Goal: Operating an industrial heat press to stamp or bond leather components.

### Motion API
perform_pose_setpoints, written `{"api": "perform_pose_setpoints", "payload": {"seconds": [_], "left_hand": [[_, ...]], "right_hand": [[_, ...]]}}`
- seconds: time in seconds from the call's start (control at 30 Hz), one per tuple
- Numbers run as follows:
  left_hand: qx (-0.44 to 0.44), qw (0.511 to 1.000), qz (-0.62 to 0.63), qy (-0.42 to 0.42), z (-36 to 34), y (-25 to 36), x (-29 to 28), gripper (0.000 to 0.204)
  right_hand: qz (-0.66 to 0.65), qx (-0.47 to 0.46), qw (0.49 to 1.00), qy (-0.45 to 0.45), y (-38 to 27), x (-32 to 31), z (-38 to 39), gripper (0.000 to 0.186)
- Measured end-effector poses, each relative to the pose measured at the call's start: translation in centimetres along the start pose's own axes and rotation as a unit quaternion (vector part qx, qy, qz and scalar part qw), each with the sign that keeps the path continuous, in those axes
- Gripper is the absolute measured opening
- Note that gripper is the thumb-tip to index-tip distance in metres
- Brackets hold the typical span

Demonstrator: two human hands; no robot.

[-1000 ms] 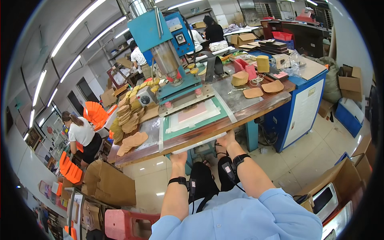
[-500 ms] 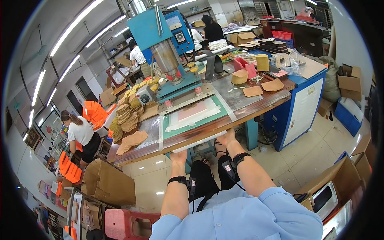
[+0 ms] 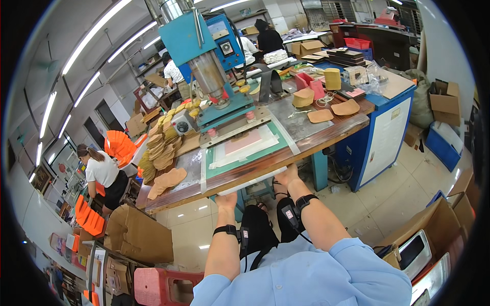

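Observation:
A blue-green press (image 3: 210, 71) stands on the wooden worktable (image 3: 329, 133). Below its plate lies a green mat (image 3: 280, 142) with white strips and a pinkish piece (image 3: 243, 142) in the middle. My left hand (image 3: 226, 200) and my right hand (image 3: 288, 175) reach under the table's front edge, at the two ends of a white bar-like piece (image 3: 252, 182). Their fingers are hidden beneath the edge, so whether they grip it does not show. Tan leather pieces (image 3: 168, 183) lie left of the mat, near stacked pieces (image 3: 162, 148). More tan pieces (image 3: 320, 116) rest at the right.
A control box with a dial (image 3: 182, 124) sits left of the press. At the right stands a blue cabinet (image 3: 380, 137). A red stool (image 3: 158, 285) and a cardboard box (image 3: 140, 232) are on the lower left. A person (image 3: 105, 173) sits beyond orange pieces (image 3: 88, 214).
The view has shifted very slightly. Both hands stay under the table edge, and the press and leather pieces look the same.

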State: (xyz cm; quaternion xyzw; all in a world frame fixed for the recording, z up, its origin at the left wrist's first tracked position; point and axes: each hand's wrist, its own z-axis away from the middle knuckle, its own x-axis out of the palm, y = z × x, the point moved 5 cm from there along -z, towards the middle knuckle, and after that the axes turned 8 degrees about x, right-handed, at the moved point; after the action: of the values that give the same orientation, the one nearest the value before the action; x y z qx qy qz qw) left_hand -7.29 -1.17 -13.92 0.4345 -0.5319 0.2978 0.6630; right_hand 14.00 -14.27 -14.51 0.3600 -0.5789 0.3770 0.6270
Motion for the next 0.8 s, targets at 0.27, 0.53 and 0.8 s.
{"api": "perform_pose_setpoints", "payload": {"seconds": [0.27, 0.53, 0.8], "left_hand": [[0.003, 1.0, 0.004, 0.001, -0.6, 0.2, -0.8, 0.043], [0.005, 1.0, 0.0, 0.006, -0.2, 0.0, -0.4, 0.043], [0.009, 1.0, -0.008, -0.018, -0.7, 0.2, -0.7, 0.044]], "right_hand": [[0.021, 0.005, 1.0, 0.018, 0.2, 0.5, 0.5, 0.044], [0.018, 0.006, 1.0, 0.011, 0.1, 0.9, 0.9, 0.044], [0.001, 0.014, 1.0, -0.018, 0.0, 0.2, 0.0, 0.043]]}}
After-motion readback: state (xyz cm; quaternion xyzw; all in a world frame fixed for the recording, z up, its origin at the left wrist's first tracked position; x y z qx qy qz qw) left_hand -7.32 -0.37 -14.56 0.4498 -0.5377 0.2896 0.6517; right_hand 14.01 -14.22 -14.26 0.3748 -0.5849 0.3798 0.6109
